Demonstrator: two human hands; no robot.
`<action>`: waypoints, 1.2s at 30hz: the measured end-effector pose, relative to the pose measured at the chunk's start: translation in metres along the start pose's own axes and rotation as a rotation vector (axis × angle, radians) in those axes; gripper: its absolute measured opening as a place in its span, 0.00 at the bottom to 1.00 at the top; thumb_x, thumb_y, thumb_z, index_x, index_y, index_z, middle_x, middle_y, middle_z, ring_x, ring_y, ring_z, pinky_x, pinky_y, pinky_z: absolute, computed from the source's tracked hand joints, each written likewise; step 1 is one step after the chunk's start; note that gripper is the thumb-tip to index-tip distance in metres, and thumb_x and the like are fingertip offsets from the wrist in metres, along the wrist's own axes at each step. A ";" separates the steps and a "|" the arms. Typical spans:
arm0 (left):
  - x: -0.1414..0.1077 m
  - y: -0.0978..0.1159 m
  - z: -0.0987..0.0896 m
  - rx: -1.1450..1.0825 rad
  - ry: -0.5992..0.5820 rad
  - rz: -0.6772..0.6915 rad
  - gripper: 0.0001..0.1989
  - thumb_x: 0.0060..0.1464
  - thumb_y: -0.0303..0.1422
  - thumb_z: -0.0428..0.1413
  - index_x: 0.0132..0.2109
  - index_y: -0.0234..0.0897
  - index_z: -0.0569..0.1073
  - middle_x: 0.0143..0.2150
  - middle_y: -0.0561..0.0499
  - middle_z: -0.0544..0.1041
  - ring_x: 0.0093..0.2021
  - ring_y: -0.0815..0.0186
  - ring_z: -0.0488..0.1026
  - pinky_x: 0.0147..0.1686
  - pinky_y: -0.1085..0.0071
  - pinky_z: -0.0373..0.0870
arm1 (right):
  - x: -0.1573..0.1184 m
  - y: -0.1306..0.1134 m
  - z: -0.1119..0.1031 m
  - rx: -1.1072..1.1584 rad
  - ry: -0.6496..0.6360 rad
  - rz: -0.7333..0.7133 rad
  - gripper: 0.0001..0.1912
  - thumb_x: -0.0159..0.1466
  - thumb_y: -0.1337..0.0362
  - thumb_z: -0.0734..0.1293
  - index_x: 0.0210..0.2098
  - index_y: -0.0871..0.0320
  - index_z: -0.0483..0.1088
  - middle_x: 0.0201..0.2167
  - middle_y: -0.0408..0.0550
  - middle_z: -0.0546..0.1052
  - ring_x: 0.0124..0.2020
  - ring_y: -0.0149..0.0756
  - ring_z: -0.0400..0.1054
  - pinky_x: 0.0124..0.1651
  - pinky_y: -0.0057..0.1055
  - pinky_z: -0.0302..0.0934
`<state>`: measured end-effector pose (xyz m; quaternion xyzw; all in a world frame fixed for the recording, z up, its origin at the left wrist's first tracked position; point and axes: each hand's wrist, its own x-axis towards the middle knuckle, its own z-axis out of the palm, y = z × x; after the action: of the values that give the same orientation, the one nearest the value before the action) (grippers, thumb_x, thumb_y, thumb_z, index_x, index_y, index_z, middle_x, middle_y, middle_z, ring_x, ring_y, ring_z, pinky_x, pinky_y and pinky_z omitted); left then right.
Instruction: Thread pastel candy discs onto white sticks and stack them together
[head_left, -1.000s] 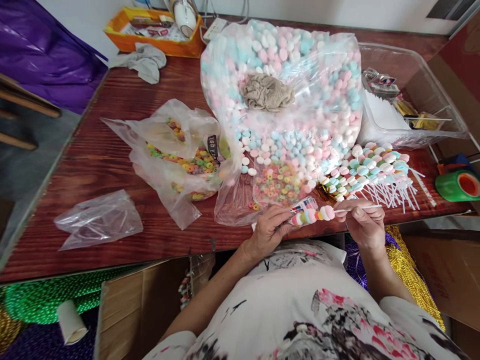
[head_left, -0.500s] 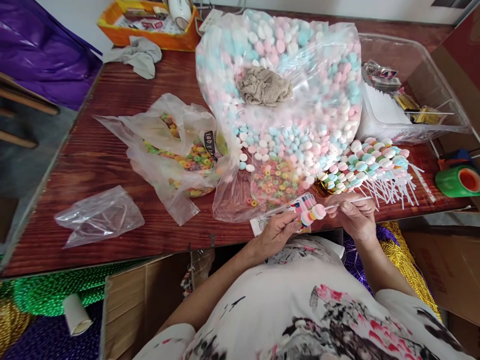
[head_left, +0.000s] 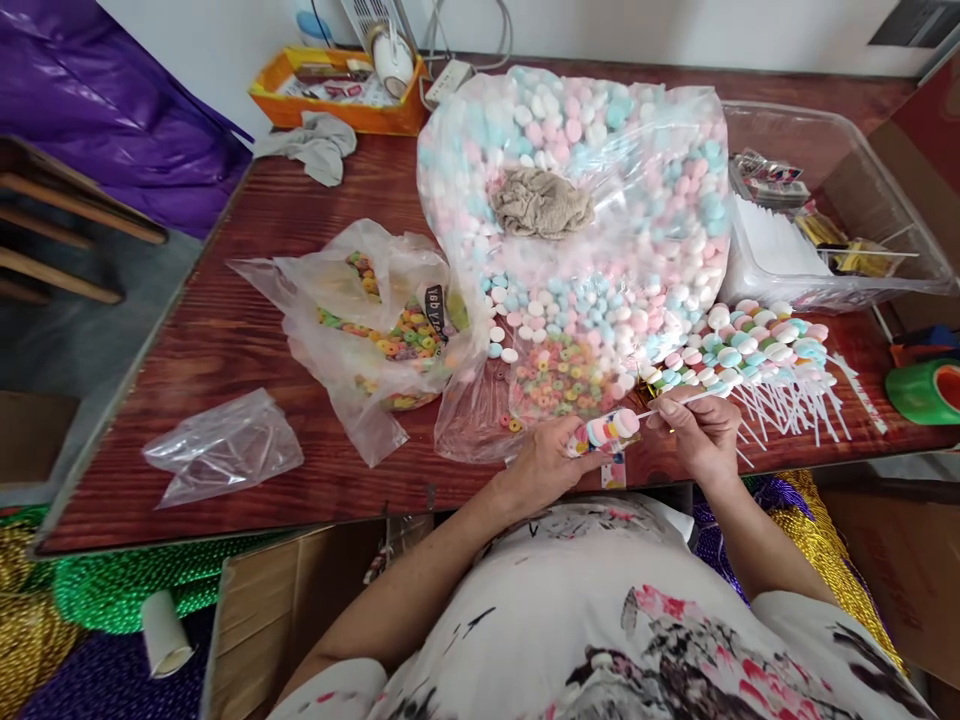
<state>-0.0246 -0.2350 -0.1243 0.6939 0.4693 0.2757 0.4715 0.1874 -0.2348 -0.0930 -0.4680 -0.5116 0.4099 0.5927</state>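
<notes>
Near the table's front edge, my left hand [head_left: 544,462] is closed around a marshmallow candy skewer [head_left: 616,427] with pink, white and yellow pieces. A clear printed wrapper [head_left: 581,440] surrounds its lower part. My right hand [head_left: 701,432] pinches the skewer's white stick [head_left: 643,413]; a small gold strip [head_left: 672,431] shows under its fingers. Beyond my hands lies a large clear bag of pastel marshmallows [head_left: 637,180], with ring candies [head_left: 562,372] at its near side. To the right, finished-looking candy skewers [head_left: 772,345] lie in a pile with their white sticks pointing at me.
A bag of ring candies [head_left: 405,335] and a flat clear bag [head_left: 225,447] lie at left. At the back are an orange tray [head_left: 337,115] and a beige cloth [head_left: 541,203]. A clear plastic bin [head_left: 847,290] and green tape [head_left: 922,392] are at right.
The view has shifted, so the table's things sit lower and further right. The printed wrapper now shows around the candy in my left hand. My right hand still pinches the stick.
</notes>
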 end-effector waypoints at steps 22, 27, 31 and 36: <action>0.006 0.018 -0.021 -0.496 -0.569 -0.071 0.20 0.39 0.42 0.70 0.27 0.35 0.69 0.24 0.58 0.67 0.28 0.70 0.64 0.29 0.74 0.62 | 0.036 -0.011 0.014 0.089 -0.412 -0.112 0.09 0.62 0.59 0.70 0.29 0.54 0.79 0.23 0.44 0.76 0.25 0.34 0.69 0.37 0.38 0.68; 0.004 0.013 -0.019 -0.672 -0.573 -0.303 0.24 0.33 0.41 0.72 0.33 0.34 0.71 0.22 0.60 0.66 0.21 0.75 0.59 0.22 0.76 0.57 | 0.026 -0.006 0.014 0.097 -0.410 -0.115 0.07 0.64 0.63 0.69 0.31 0.54 0.78 0.24 0.44 0.76 0.26 0.35 0.70 0.35 0.36 0.67; 0.003 0.008 -0.015 -0.659 -0.333 -0.370 0.26 0.32 0.40 0.73 0.38 0.32 0.74 0.29 0.55 0.74 0.27 0.72 0.67 0.29 0.75 0.64 | 0.016 -0.013 0.013 0.020 -0.280 -0.107 0.05 0.62 0.69 0.69 0.30 0.55 0.76 0.22 0.41 0.74 0.24 0.31 0.66 0.30 0.31 0.61; 0.003 0.008 -0.010 -0.311 -0.107 -0.220 0.20 0.39 0.41 0.70 0.33 0.33 0.72 0.28 0.55 0.72 0.29 0.70 0.65 0.29 0.75 0.60 | 0.006 -0.015 0.017 -0.088 -0.208 -0.097 0.09 0.62 0.70 0.69 0.26 0.56 0.72 0.21 0.39 0.71 0.23 0.29 0.63 0.28 0.29 0.57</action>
<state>-0.0286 -0.2287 -0.1130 0.5709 0.4682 0.2542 0.6247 0.1717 -0.2299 -0.0763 -0.4231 -0.6100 0.4043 0.5343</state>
